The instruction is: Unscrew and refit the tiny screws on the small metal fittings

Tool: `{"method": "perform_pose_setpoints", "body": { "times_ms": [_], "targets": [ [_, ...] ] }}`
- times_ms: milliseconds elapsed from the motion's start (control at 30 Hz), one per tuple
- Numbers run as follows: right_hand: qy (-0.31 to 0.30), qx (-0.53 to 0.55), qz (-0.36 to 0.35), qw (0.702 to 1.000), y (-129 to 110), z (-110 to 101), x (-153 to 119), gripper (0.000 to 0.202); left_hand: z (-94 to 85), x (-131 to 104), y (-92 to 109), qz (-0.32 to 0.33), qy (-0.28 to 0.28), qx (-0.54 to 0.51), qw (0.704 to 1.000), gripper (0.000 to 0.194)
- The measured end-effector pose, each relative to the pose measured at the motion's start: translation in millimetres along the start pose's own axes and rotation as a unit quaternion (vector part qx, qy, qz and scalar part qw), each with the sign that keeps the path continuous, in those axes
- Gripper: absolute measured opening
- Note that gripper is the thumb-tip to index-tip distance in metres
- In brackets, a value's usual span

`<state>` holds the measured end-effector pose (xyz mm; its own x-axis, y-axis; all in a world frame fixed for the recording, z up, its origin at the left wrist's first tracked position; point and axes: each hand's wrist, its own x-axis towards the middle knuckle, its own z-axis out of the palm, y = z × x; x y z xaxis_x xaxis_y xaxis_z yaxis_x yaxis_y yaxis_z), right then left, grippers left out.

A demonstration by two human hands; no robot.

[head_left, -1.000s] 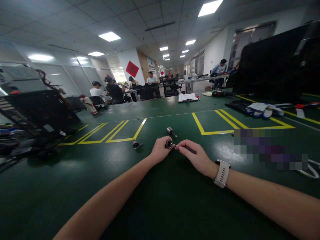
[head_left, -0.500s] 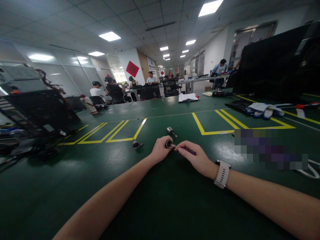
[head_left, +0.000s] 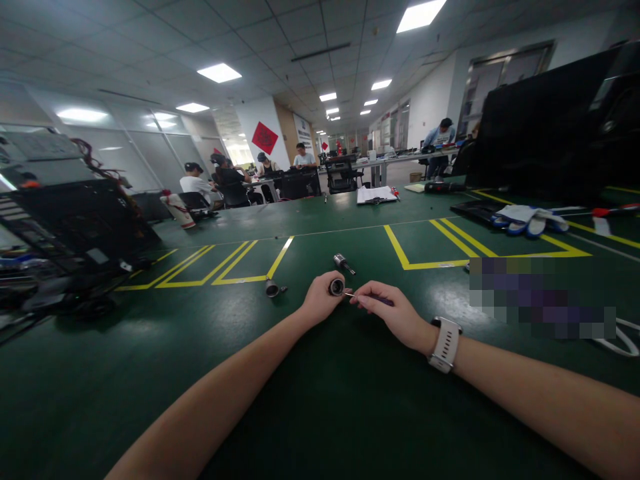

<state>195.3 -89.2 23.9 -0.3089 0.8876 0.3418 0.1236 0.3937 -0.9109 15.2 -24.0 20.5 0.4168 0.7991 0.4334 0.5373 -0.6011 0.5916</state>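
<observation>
My left hand (head_left: 321, 298) is closed around a dark round metal housing (head_left: 337, 287), its open end facing me. Between the fingers and thumb of my right hand (head_left: 387, 308) is a thin screwdriver (head_left: 384, 301) with a dark purple handle. Its slim metal shaft points left, with the tip close to the housing's rim; whether it touches I cannot tell. Just beyond my left hand lies a silver metal part with a narrow shaft (head_left: 343, 263). Left of that hand sit a grey cylindrical part (head_left: 271, 288) and a small dark piece (head_left: 284, 289).
Yellow tape lines (head_left: 440, 265) mark the green table (head_left: 240, 413). A clipboard with papers (head_left: 376, 195) lies at the far side. White-and-blue gloves (head_left: 530, 220) and a blurred-out object (head_left: 540, 300) are on the right. Black equipment (head_left: 85, 233) stands at left; several people sit beyond.
The screwdriver tip has drawn back slightly from the housing's opening and dropped a little. The housing's open end has turned a bit more toward me.
</observation>
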Motion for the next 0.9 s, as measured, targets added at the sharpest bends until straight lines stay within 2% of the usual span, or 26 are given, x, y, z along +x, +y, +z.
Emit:
{"method": "perform_pose_setpoints", "body": {
  "times_ms": [467, 900],
  "targets": [
    [0.027, -0.004, 0.0, 1.0, -4.3, 2.0, -1.1, 0.017, -0.2, 0.6, 1.7, 0.01, 0.003, 0.009, 1.0, 0.01],
    [-0.001, 0.104, 0.028, 0.994, 0.4, -1.5, 2.6, 0.018, -0.2, 1.3, 1.7, 0.007, -0.001, -0.018, 1.0, 0.014]
  ]
}}
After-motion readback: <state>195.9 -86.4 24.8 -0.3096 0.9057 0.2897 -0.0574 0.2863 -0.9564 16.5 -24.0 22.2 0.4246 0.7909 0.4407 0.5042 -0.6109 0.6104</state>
